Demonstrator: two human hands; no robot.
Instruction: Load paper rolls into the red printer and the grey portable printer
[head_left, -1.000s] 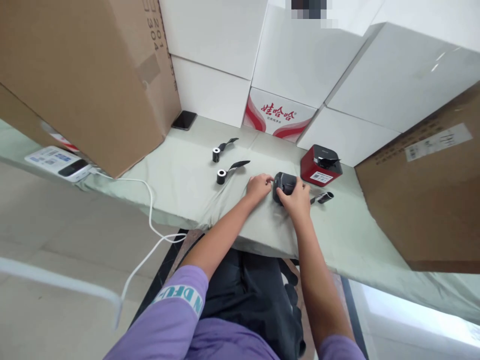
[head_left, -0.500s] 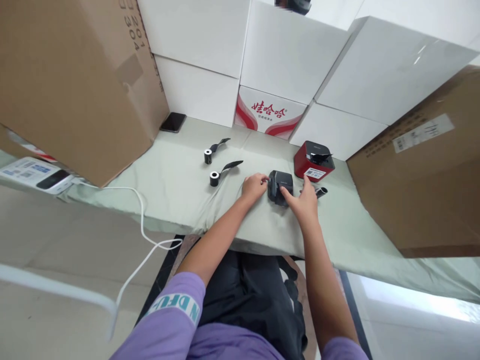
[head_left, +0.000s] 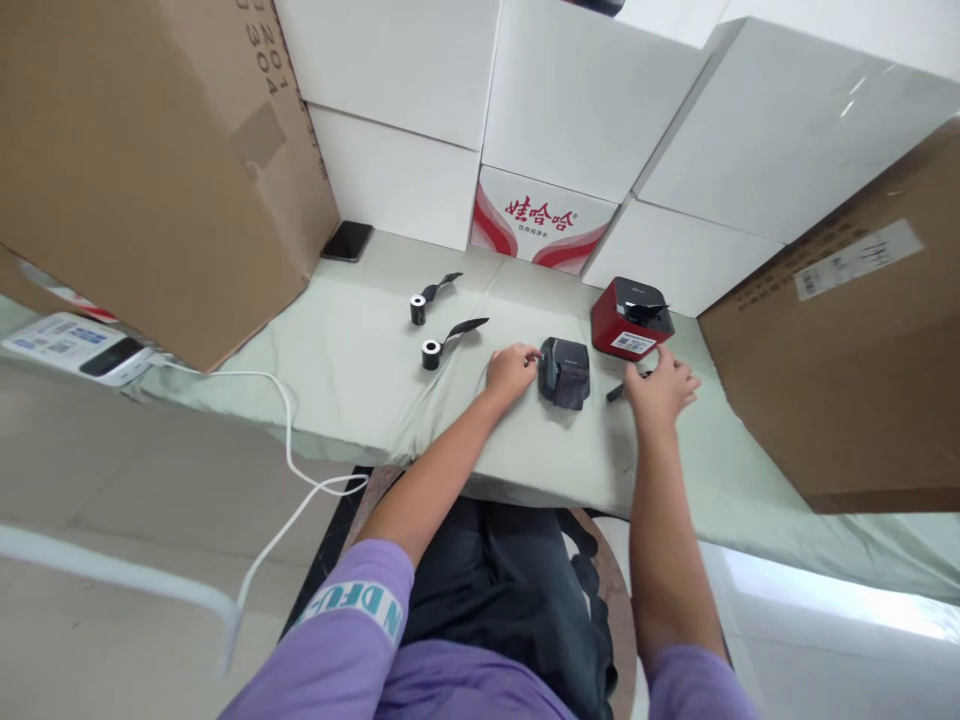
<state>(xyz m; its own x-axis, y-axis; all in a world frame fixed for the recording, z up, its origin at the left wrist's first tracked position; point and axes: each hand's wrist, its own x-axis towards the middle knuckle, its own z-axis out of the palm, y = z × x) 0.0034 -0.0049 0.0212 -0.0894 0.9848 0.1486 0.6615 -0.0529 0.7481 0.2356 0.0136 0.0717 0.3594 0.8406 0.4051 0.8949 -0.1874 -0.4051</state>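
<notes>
My left hand rests on the table, fingertips touching the left side of the black box, fingers curled, not clamped on it. My right hand is right of the box, spread open over a small black roll; can't tell if it touches. The box sits mid-table, near the front edge. A red box with a white label stands just beyond the right hand. Two black rolls with loose tails lie to the left, open cloth around them. Brown carton on the far left reads "304". Another carton crowds the right. White boxes wall the back; one has red Chinese writing. A phone is in the far-left corner. Both forearms extend forward, sleeves purple.
</notes>
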